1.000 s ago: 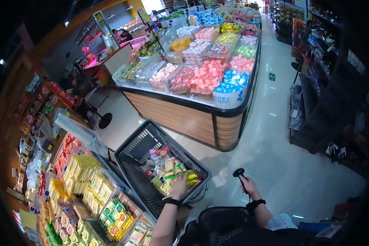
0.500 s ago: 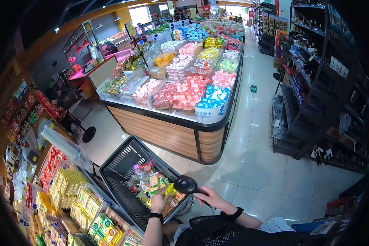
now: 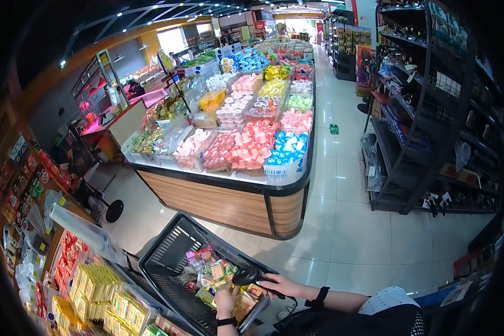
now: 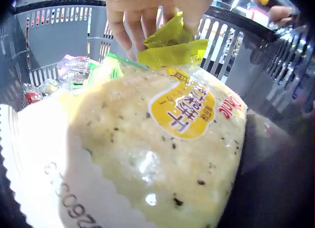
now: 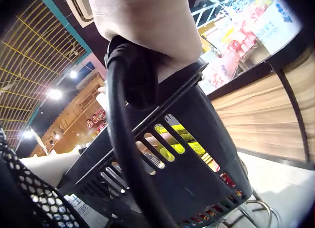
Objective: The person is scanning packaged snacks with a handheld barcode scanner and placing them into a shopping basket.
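**Scanner hovering over the snack basket, both hands occupied**

At the far left I am seeing a roll of clear plastic bags [image 3: 79, 222] standing above bins of wrapped snacks [image 3: 93, 284]. To their right, the dark grey basket [image 3: 171, 280] is holding a heap of small packets.

My left hand [image 3: 225, 301] is reaching into the basket, a black band [image 3: 227, 322] circling its wrist. Its fingers are curling down and pinching a shiny yellow-green packet [image 4: 173, 53], leaving little gap between thumb and fingers. Below that, in the left wrist view, a clear-wrapped cracker [image 4: 162, 139] with dark specks is filling the foreground; I cannot tell whether anything is gripping it.

Just right of the left hand, the head of a black handheld scanner [image 3: 246, 275] is hanging over the packets. My right hand [image 3: 275, 285] is closing round its handle, fingers wrapped, with a black cord [image 5: 118, 119] running down outside the basket's slotted wall. Whether the scanner is touching the left hand, I cannot tell.

Beyond the basket, a wood-panelled display island [image 3: 218, 203] is carrying red cups [image 3: 253, 147] and, at its right corner, blue cups [image 3: 290, 143]. Farther right, dark shelving [image 3: 400, 134] is lining the tiled aisle [image 3: 341, 185].
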Demonstrator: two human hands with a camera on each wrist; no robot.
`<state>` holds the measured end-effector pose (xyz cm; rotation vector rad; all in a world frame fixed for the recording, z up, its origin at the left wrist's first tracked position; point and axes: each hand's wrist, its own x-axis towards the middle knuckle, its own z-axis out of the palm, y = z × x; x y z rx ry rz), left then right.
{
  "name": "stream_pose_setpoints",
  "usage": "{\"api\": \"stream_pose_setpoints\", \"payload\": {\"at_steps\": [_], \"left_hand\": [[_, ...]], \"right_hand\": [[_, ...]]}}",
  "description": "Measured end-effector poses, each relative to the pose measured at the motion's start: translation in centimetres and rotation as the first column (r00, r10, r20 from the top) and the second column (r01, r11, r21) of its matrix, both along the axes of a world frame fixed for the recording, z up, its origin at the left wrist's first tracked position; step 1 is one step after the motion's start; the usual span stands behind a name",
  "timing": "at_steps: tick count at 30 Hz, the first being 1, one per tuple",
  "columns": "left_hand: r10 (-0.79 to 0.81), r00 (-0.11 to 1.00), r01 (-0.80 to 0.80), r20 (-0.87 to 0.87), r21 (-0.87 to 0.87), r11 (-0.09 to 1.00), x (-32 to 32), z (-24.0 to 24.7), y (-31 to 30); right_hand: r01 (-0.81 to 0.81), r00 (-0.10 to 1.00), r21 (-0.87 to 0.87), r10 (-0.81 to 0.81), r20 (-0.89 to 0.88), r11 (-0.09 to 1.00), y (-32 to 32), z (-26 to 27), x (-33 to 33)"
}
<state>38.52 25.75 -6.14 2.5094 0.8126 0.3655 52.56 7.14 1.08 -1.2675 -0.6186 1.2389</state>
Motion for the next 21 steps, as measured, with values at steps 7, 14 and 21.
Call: {"api": "stream_pose_setpoints", "payload": {"at_steps": [7,14,21], "left_hand": [[-0.121,0.993,0.12,-0.017,-0.02,0.993,-0.5,-1.1,1.4],[-0.148,0.982,0.147,-0.121,-0.015,0.989,-0.5,-0.1,1.4],[-0.146,0.98,0.15,-0.136,0.021,0.988,-1.1,0.7,1.2]], "right_hand": [[-0.111,0.993,-0.056,0.112,0.031,0.992,0.9,0.0,0.2],[-0.101,0.994,-0.13,0.094,-0.062,0.986,1.3,0.1,0.2],[-0.072,0.993,-0.131,0.059,-0.101,0.989,1.1,-0.8,-0.6]]}}
